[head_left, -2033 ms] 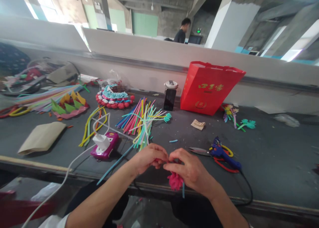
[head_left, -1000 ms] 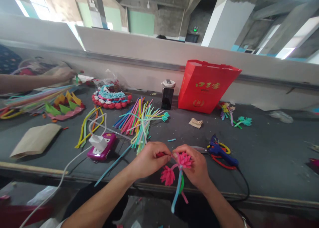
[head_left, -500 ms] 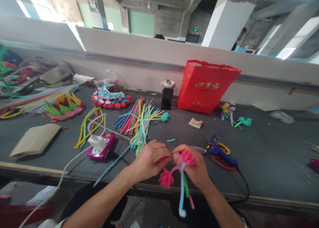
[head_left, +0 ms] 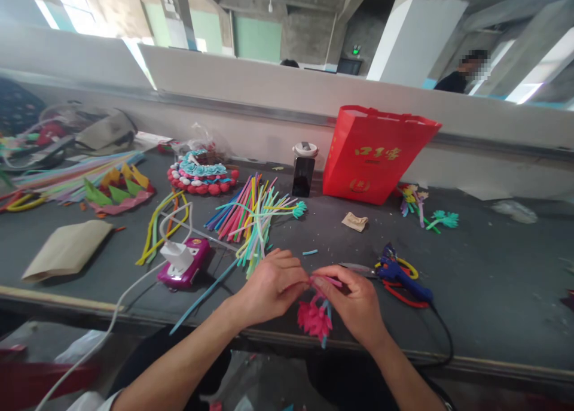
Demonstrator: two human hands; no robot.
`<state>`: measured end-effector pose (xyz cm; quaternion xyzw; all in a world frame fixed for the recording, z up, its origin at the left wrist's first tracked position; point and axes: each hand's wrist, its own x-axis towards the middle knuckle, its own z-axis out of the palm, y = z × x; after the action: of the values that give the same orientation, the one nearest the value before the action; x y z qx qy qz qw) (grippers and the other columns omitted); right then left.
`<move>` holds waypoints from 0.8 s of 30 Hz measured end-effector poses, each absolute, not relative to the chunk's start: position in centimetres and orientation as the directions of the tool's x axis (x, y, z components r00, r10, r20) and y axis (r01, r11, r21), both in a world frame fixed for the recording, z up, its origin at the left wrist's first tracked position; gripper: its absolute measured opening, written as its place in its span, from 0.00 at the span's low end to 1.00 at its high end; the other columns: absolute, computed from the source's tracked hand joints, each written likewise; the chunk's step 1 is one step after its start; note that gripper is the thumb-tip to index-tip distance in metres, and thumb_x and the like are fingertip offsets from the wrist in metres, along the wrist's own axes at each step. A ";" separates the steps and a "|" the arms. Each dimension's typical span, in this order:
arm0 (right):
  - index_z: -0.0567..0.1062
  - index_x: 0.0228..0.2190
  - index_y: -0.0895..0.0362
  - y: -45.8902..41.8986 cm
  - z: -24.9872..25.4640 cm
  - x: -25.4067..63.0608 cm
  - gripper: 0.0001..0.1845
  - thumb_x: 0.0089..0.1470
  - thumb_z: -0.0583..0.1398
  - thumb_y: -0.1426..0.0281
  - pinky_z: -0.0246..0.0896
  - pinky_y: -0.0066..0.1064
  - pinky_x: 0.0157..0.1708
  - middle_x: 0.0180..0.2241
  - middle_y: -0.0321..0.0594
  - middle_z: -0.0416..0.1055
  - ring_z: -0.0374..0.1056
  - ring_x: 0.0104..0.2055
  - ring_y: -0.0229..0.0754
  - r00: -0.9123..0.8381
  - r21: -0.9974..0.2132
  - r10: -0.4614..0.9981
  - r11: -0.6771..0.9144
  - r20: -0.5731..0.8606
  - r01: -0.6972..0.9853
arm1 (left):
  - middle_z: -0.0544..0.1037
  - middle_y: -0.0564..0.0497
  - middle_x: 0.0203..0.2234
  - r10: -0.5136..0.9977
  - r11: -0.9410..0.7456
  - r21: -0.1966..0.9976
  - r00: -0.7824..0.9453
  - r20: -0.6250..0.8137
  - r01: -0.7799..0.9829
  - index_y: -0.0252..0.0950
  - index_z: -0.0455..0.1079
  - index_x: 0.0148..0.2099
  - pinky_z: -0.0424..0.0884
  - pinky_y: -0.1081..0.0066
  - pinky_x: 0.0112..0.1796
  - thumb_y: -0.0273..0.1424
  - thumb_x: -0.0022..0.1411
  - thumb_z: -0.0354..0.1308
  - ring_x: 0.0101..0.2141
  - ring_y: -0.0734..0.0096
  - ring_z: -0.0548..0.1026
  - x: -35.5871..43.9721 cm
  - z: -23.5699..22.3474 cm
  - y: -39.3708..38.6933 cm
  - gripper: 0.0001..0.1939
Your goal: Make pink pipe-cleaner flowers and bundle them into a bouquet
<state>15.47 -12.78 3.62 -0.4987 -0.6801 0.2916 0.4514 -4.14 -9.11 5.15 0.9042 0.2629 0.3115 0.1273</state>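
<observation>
My left hand (head_left: pixel 277 284) and my right hand (head_left: pixel 354 296) meet fingertip to fingertip over the front of the table. Both are closed in a pinch on a pink pipe-cleaner flower (head_left: pixel 315 320), at the pink stems. Its fluffy pink heads hang below my fingers, with a light-blue stem among them. Part of the stems is hidden behind my fingers. To the right of my right hand lie a blue glue gun (head_left: pixel 406 281) and scissors (head_left: pixel 359 270). A short blue pipe-cleaner piece (head_left: pixel 310 252) rests just beyond my fingertips.
A pile of cut pipe cleaners (head_left: pixel 251 219) lies left of centre, near a purple power strip (head_left: pixel 196 261) with a white plug. Further back stand a phone (head_left: pixel 304 176) against a cup and a red bag (head_left: pixel 381 157). A brown paper packet (head_left: pixel 67 249) lies left.
The pink flower has turned: its heads now hang together below my hands, and the long blue and green stems no longer point down. A person in the background has moved right.
</observation>
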 end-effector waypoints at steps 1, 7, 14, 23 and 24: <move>0.79 0.30 0.56 -12.8 3.6 15.4 0.08 0.56 0.63 0.65 0.61 0.26 0.32 0.27 0.35 0.75 0.69 0.29 0.38 -0.070 -0.881 0.961 0.273 0.268 0.386 | 0.72 0.51 0.24 0.537 -0.842 0.367 0.670 0.513 0.394 0.35 0.71 0.34 0.58 0.66 0.34 0.28 0.67 0.51 0.30 0.70 0.66 -4.2 5.2 -9.2 0.10; 0.73 0.22 0.59 -12.4 3.5 15.2 0.12 0.48 0.65 0.64 0.49 0.24 0.21 0.16 0.30 0.62 0.54 0.19 0.31 -0.173 -0.978 0.970 -0.189 -0.172 -0.088 | 0.73 0.50 0.23 0.363 -0.929 0.200 0.669 0.648 0.311 0.35 0.70 0.37 0.59 0.63 0.36 0.22 0.64 0.49 0.28 0.69 0.64 -4.0 5.1 -9.6 0.09; 0.73 0.17 0.60 -11.8 3.3 15.4 0.09 0.38 0.67 0.69 0.52 0.24 0.21 0.16 0.32 0.65 0.57 0.19 0.32 -0.376 -0.838 0.861 -0.460 -0.341 -0.294 | 0.74 0.50 0.25 0.373 -0.923 0.202 0.641 0.671 0.326 0.34 0.71 0.44 0.60 0.63 0.37 0.23 0.64 0.52 0.29 0.69 0.65 -3.6 4.9 -9.8 0.08; 0.76 0.36 0.58 -12.1 3.0 15.7 0.19 0.49 0.65 0.55 0.51 0.21 0.16 0.20 0.30 0.67 0.58 0.17 0.31 -0.245 -0.974 0.945 -0.227 -0.218 -0.009 | 0.75 0.49 0.28 0.650 -0.758 0.481 0.578 0.494 0.441 0.34 0.74 0.37 0.60 0.66 0.36 0.26 0.65 0.54 0.32 0.69 0.69 -3.9 4.8 -9.3 0.08; 0.75 0.39 0.57 -12.1 3.0 15.9 0.20 0.49 0.66 0.57 0.54 0.22 0.17 0.22 0.31 0.69 0.61 0.18 0.32 -0.265 -0.981 0.945 -0.186 -0.192 0.047 | 0.75 0.49 0.29 0.673 -0.733 0.524 0.569 0.472 0.434 0.34 0.74 0.36 0.61 0.66 0.37 0.26 0.64 0.54 0.32 0.69 0.69 -3.9 4.8 -9.3 0.07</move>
<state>15.88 -12.09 3.01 -0.4786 -0.5181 0.6033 0.3722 -3.93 -9.27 4.79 0.8677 0.3190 0.3374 0.1777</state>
